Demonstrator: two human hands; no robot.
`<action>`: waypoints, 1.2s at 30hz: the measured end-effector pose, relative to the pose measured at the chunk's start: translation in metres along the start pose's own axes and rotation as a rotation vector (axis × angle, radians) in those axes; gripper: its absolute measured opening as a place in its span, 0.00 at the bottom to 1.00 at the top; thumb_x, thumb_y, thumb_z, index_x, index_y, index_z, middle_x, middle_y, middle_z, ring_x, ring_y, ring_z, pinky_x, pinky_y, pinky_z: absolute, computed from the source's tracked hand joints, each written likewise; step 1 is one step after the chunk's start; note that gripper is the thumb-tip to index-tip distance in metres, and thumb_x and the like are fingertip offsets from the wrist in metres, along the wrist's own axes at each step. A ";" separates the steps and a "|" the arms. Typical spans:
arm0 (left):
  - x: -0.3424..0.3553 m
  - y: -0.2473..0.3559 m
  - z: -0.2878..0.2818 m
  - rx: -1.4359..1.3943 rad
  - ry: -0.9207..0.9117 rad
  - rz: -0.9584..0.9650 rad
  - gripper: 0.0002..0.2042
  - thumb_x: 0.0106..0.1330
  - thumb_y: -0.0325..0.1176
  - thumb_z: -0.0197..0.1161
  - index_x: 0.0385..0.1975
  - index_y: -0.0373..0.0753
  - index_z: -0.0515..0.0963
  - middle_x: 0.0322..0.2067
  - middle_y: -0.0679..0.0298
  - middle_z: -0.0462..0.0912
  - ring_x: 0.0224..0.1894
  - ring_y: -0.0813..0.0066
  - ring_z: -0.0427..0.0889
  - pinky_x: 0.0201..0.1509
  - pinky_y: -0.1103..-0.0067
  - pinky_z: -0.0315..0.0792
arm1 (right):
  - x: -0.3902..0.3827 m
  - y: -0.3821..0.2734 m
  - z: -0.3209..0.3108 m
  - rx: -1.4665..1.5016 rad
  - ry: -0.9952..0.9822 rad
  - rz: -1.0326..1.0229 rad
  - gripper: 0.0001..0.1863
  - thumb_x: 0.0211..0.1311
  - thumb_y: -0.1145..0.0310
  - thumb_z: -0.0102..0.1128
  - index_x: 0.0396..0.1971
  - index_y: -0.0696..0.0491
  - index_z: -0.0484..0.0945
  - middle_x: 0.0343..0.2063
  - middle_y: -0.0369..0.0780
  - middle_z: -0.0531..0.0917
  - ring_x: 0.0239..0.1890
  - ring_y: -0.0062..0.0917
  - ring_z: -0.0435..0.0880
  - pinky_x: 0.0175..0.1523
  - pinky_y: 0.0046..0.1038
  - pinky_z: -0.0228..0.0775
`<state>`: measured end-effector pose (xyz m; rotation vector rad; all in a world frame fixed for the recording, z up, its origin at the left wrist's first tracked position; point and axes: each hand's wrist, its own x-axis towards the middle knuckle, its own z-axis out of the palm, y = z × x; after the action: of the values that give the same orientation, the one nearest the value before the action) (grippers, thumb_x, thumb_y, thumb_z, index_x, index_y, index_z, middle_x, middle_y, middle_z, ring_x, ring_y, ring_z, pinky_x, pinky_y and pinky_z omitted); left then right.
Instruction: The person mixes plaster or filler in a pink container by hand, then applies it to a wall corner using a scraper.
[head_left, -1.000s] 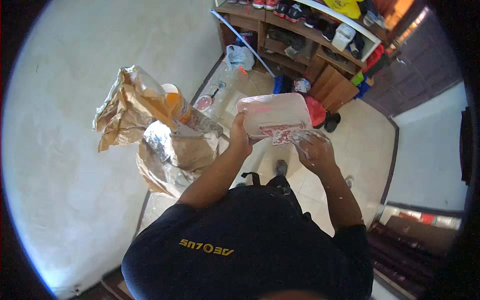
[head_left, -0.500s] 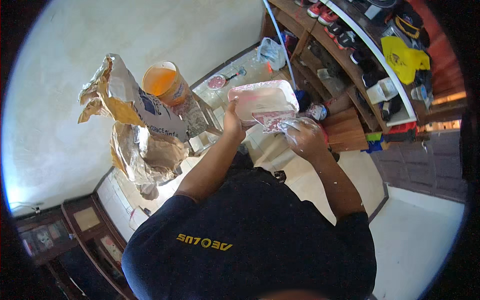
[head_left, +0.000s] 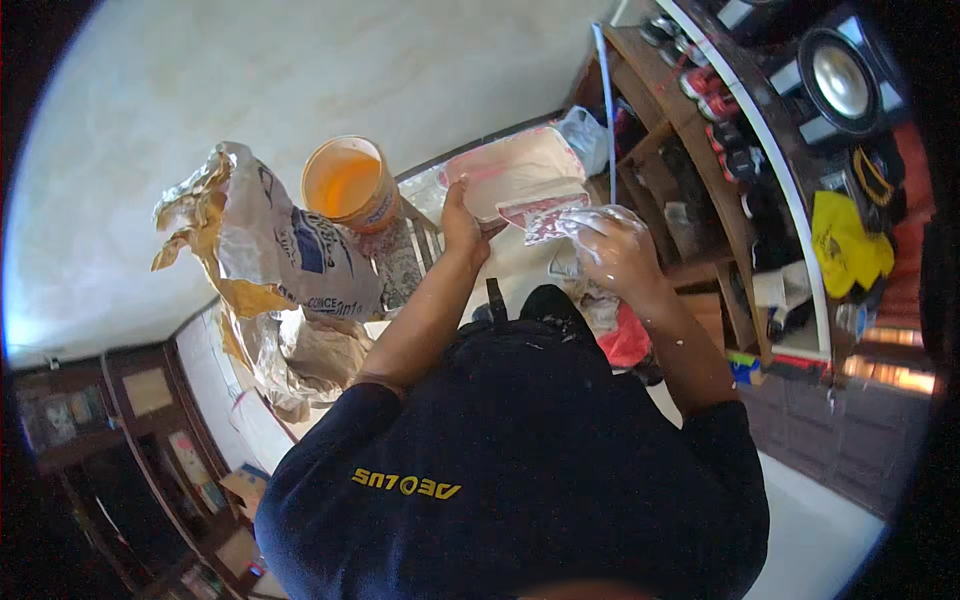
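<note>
My left hand [head_left: 465, 228] is closed on the near left side of a shallow white tray [head_left: 492, 152] with pink-stained walls. Pale, smooth paste lies in the tray. In the closed fingers of my right hand [head_left: 612, 250], which are smeared with white, is a flat reddish scraper [head_left: 543, 214] spotted with paste. Its blade lies at the tray's near right edge; whether it touches the paste I cannot tell.
Left of the tray, a bucket [head_left: 378, 212], orange inside, stands on a spattered stool [head_left: 402, 268] beside a torn paper sack [head_left: 300, 235]. A wooden shelf [head_left: 690, 165] with shoes stands on the right. A pale wall [head_left: 300, 70] rises ahead.
The view has turned, shifting the surroundings across the picture. The tray sits slightly farther from my body and looks more tilted. Both hands keep their holds.
</note>
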<state>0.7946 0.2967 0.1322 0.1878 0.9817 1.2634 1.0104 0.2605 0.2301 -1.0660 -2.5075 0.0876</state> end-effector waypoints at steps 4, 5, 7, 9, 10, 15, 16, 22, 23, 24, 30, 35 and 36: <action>0.019 0.018 -0.002 -0.061 0.057 0.038 0.26 0.66 0.51 0.41 0.57 0.41 0.64 0.49 0.57 0.75 0.48 0.56 0.77 0.47 0.62 0.74 | 0.047 0.022 -0.001 0.109 0.144 -0.041 0.11 0.42 0.77 0.60 0.30 0.55 0.81 0.34 0.41 0.83 0.36 0.36 0.83 0.42 0.34 0.76; 0.025 0.020 -0.003 -0.082 0.081 0.061 0.26 0.66 0.51 0.41 0.57 0.41 0.64 0.49 0.57 0.75 0.48 0.56 0.77 0.47 0.62 0.74 | 0.059 0.029 0.002 0.188 0.195 -0.069 0.10 0.43 0.79 0.60 0.31 0.57 0.81 0.33 0.44 0.83 0.35 0.37 0.83 0.40 0.32 0.76; 0.041 0.021 -0.009 -0.088 0.190 0.119 0.26 0.65 0.51 0.43 0.57 0.41 0.65 0.48 0.57 0.75 0.47 0.57 0.78 0.46 0.62 0.74 | 0.085 0.047 0.015 0.298 0.225 0.008 0.10 0.45 0.77 0.61 0.31 0.56 0.81 0.32 0.45 0.83 0.34 0.39 0.83 0.40 0.32 0.75; 0.056 0.022 -0.014 -0.095 0.282 0.130 0.26 0.64 0.51 0.45 0.56 0.41 0.65 0.48 0.57 0.76 0.47 0.58 0.78 0.46 0.62 0.74 | 0.114 0.065 0.027 0.486 0.202 0.267 0.08 0.49 0.74 0.64 0.32 0.57 0.81 0.29 0.47 0.83 0.31 0.38 0.84 0.39 0.30 0.74; 0.065 0.025 -0.016 -0.083 0.345 0.122 0.26 0.64 0.51 0.46 0.55 0.40 0.66 0.48 0.56 0.76 0.47 0.59 0.79 0.47 0.62 0.74 | 0.128 0.083 0.039 0.505 0.185 0.233 0.08 0.49 0.74 0.64 0.32 0.57 0.81 0.29 0.47 0.83 0.31 0.38 0.84 0.39 0.30 0.74; 0.073 0.025 -0.021 -0.253 0.310 0.255 0.17 0.60 0.41 0.55 0.45 0.39 0.69 0.37 0.59 0.77 0.38 0.65 0.82 0.39 0.69 0.80 | 0.198 0.144 0.089 1.085 -0.025 0.392 0.09 0.58 0.74 0.61 0.36 0.62 0.79 0.31 0.37 0.84 0.33 0.16 0.80 0.40 0.21 0.71; 0.075 0.025 -0.020 -0.273 0.342 0.274 0.17 0.60 0.41 0.55 0.45 0.39 0.69 0.37 0.59 0.77 0.38 0.65 0.82 0.39 0.69 0.80 | 0.210 0.150 0.098 1.208 -0.072 0.418 0.08 0.58 0.75 0.60 0.36 0.62 0.79 0.32 0.37 0.84 0.33 0.16 0.79 0.41 0.21 0.71; 0.077 0.031 -0.014 -0.196 0.383 0.499 0.23 0.62 0.46 0.48 0.53 0.38 0.68 0.46 0.57 0.77 0.46 0.63 0.80 0.47 0.65 0.78 | 0.249 0.147 0.083 0.858 -0.263 0.030 0.08 0.59 0.74 0.60 0.38 0.59 0.79 0.32 0.37 0.83 0.33 0.17 0.80 0.41 0.21 0.72; 0.077 0.032 -0.014 -0.208 0.405 0.506 0.23 0.62 0.46 0.48 0.53 0.38 0.68 0.46 0.57 0.77 0.46 0.63 0.80 0.47 0.65 0.78 | 0.253 0.142 0.085 0.757 -0.160 -0.278 0.06 0.56 0.73 0.60 0.34 0.56 0.80 0.26 0.39 0.83 0.27 0.22 0.81 0.34 0.26 0.73; 0.077 0.036 -0.013 -0.256 0.445 0.499 0.24 0.62 0.46 0.48 0.54 0.38 0.67 0.46 0.57 0.77 0.46 0.63 0.80 0.47 0.65 0.78 | 0.255 0.141 0.087 0.765 -0.172 -0.291 0.06 0.56 0.73 0.60 0.34 0.56 0.80 0.26 0.39 0.83 0.27 0.22 0.81 0.34 0.26 0.73; 0.077 0.033 -0.034 -0.341 0.554 0.529 0.25 0.61 0.47 0.50 0.54 0.39 0.66 0.47 0.56 0.76 0.47 0.61 0.80 0.46 0.64 0.78 | 0.250 0.136 0.079 0.353 -0.412 -0.924 0.01 0.47 0.72 0.54 0.20 0.51 0.72 0.16 0.40 0.74 0.21 0.36 0.78 0.26 0.36 0.72; 0.066 0.028 -0.040 -0.412 0.584 0.538 0.26 0.56 0.41 0.55 0.55 0.39 0.66 0.46 0.58 0.75 0.47 0.63 0.78 0.48 0.66 0.76 | 0.275 0.139 0.065 0.544 -0.330 -0.801 0.04 0.48 0.75 0.59 0.26 0.53 0.76 0.23 0.43 0.80 0.23 0.32 0.80 0.29 0.33 0.74; 0.063 0.029 -0.041 -0.423 0.583 0.535 0.26 0.56 0.41 0.55 0.55 0.39 0.66 0.46 0.58 0.75 0.47 0.63 0.78 0.48 0.66 0.76 | 0.277 0.136 0.062 0.538 -0.340 -0.803 0.04 0.48 0.75 0.59 0.26 0.53 0.76 0.23 0.43 0.80 0.23 0.32 0.80 0.29 0.33 0.74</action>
<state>0.7437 0.3452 0.0935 -0.2864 1.1634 2.0570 0.9057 0.5570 0.2408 0.2028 -2.7590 0.6976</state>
